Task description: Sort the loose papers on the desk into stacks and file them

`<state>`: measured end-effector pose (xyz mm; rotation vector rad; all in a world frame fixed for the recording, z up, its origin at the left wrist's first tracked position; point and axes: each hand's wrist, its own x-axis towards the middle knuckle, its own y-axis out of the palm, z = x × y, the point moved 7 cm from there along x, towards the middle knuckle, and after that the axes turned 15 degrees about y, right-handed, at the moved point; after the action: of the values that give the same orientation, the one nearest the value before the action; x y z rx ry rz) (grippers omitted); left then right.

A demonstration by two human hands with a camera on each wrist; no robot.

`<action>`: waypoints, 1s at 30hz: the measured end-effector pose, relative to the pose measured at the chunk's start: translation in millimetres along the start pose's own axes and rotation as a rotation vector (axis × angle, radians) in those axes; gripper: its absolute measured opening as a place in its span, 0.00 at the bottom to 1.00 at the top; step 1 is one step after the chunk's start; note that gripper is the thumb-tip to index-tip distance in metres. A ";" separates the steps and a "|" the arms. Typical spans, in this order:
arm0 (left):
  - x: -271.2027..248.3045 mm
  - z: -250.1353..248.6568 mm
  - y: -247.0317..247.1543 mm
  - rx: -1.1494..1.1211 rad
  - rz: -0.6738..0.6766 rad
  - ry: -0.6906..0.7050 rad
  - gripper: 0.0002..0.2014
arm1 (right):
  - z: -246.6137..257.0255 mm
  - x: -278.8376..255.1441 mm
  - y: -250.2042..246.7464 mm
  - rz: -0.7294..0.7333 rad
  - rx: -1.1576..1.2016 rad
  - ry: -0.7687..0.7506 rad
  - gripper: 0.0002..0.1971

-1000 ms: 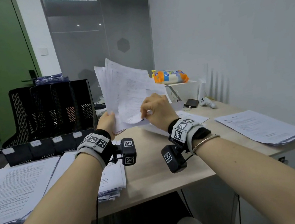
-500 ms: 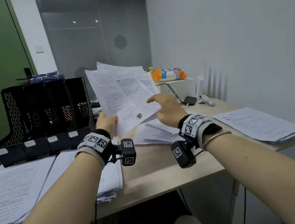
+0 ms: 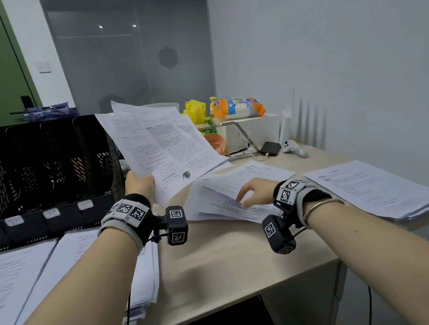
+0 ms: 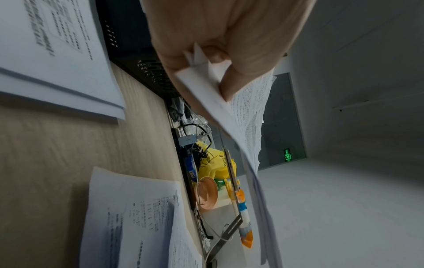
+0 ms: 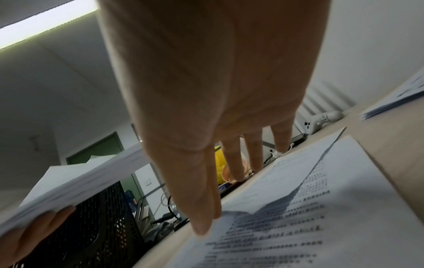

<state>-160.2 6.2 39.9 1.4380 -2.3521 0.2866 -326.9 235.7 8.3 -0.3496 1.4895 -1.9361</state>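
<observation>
My left hand [image 3: 140, 182] pinches the lower corner of a sheaf of printed sheets [image 3: 163, 152] and holds it up above the desk; the left wrist view shows thumb and fingers clamped on that sheaf [image 4: 243, 108]. My right hand [image 3: 252, 192] hovers with straight, spread fingers just over a loose pile of papers [image 3: 229, 201] at mid-desk, holding nothing. In the right wrist view its fingertips [image 5: 204, 228] reach down to the top sheet of the pile [image 5: 298, 217]. A black mesh file rack [image 3: 41, 167] stands at the back left.
Paper stacks lie at the desk's left front [image 3: 20, 280] and right [image 3: 373, 188]. At the back are a white box [image 3: 252, 130], snack bags [image 3: 239, 108], a black device [image 3: 269, 148] and a white controller [image 3: 294, 148]. Bare desk top [image 3: 233, 262] lies between my forearms.
My right hand let go of the raised sheaf and dropped down to the loose pile on the desk. My left hand keeps the sheaf, now tilted lower and flatter.
</observation>
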 end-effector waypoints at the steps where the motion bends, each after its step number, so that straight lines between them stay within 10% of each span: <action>1: 1.5 2.0 0.3 0.019 0.003 -0.007 0.11 | 2.4 2.6 7.4 0.054 -0.037 0.004 0.17; 9: 8.9 12.7 -3.3 0.101 0.041 -0.006 0.16 | -6.0 27.2 30.8 0.163 -0.249 0.138 0.29; 21: 1.2 22.2 0.3 0.192 0.083 -0.061 0.18 | -69.4 -5.0 -65.9 -0.559 0.545 0.207 0.12; 30: -10.1 35.2 4.8 0.478 0.291 -0.179 0.08 | -96.2 -59.5 -112.6 -0.871 0.739 0.226 0.19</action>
<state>-167.5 4.0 3.8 1.3498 -2.7713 0.8828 -375.7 361.4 93.5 -0.4888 0.6389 -3.1246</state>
